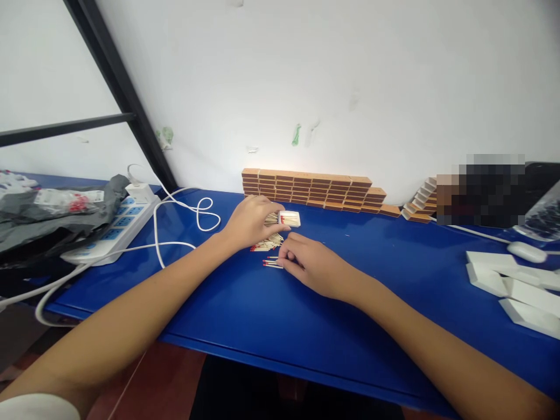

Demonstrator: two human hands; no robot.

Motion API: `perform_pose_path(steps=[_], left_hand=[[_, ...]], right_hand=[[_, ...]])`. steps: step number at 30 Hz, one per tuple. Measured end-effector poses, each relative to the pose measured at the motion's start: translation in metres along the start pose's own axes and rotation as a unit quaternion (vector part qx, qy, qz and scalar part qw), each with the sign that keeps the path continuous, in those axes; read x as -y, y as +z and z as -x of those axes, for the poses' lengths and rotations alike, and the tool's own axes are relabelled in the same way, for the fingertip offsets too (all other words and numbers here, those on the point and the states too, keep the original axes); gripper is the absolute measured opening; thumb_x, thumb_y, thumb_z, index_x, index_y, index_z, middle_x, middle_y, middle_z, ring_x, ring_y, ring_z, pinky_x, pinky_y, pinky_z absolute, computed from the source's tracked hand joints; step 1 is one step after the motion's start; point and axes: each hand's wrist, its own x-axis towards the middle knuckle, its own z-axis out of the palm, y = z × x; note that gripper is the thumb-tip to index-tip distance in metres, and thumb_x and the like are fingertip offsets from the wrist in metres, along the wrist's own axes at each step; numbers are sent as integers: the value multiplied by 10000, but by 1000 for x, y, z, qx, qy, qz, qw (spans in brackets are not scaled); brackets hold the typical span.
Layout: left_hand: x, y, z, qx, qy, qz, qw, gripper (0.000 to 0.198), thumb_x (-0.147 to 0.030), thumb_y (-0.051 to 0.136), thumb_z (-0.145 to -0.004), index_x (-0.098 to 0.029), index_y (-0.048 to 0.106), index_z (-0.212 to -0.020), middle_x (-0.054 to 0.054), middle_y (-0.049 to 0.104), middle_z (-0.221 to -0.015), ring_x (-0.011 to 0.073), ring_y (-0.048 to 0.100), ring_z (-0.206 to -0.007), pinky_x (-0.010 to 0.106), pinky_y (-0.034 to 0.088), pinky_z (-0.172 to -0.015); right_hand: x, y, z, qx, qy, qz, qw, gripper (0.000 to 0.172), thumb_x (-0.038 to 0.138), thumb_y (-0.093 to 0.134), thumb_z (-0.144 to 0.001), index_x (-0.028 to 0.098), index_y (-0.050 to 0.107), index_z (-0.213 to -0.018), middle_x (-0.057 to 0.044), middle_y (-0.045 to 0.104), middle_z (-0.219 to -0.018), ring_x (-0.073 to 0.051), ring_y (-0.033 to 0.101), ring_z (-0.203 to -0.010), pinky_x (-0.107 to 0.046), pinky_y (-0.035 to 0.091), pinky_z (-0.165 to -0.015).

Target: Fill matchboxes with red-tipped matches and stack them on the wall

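Nearest the camera, your left forearm (131,315) comes up from the lower left corner, a white sleeve (39,407) at its end, with your right forearm (415,326) reaching in from the lower right. Beyond them is the pale wall (262,76), and the blue worktop (245,315) lies under your hands. At your left is a grey bag (65,210), with a white power strip (118,224) just beside it. Brown-sided small boxes (306,188) stand stacked along the wall; white blocks (534,294) lie at far right. Your left hand (251,221) grasps a small white tray (289,218) between thumb and fingers, with red-tipped matches inside, near the middle of the worktop. Your right hand (312,265) is curled, its fingertips at a few separate matches (271,262); you cannot tell whether it grips them. A match heap (268,242) lies below your left hand.
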Motion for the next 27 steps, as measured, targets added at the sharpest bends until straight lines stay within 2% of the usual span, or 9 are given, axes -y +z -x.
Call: perform_pose_path(steps=[6,16,19,24,27], left_hand=[[-1,0,0,-1,1,-1,1000,436,-555,783,-918,-186,767,-1149,97,799,-1044,276,738,-997,419,533,-919],[-1,-1,-1,6,3,-4,1000,429,-561,775,-924,-187,764,-1132,94,793,-1013,269,732,-962,395,517,-872],[-1,-1,-1,7,6,2,1000,417,-558,767,-931,-190,770,-1128,98,792,-1022,268,733,-967,394,518,-873],[-4,-1,-1,23,25,16,999,417,-557,796,-906,-198,780,-1119,90,794,-1009,260,734,-951,384,513,-859],[-9,-2,-1,25,34,37,998,459,-599,800,-882,-201,782,-1110,79,803,-1022,246,738,-939,371,513,-860]], right_hand=[[7,-4,3,12,9,-8,1000,117,199,617,-993,207,647,-880,-30,638,-933,-149,555,-736,-301,423,-671],[5,-5,5,41,6,3,999,155,224,544,-1051,211,601,-908,-62,666,-1014,-172,593,-783,-316,456,-698],[-5,-17,4,1,-4,-2,1000,145,232,520,-1058,221,592,-933,-56,654,-1015,-176,591,-802,-313,453,-714],[-29,-38,-3,-133,42,50,989,120,258,534,-1047,211,597,-957,-58,627,-957,-196,575,-794,-328,416,-706],[-40,-38,-6,-146,60,74,985,104,241,538,-1035,207,606,-964,-62,622,-952,-207,578,-805,-330,404,-701]])
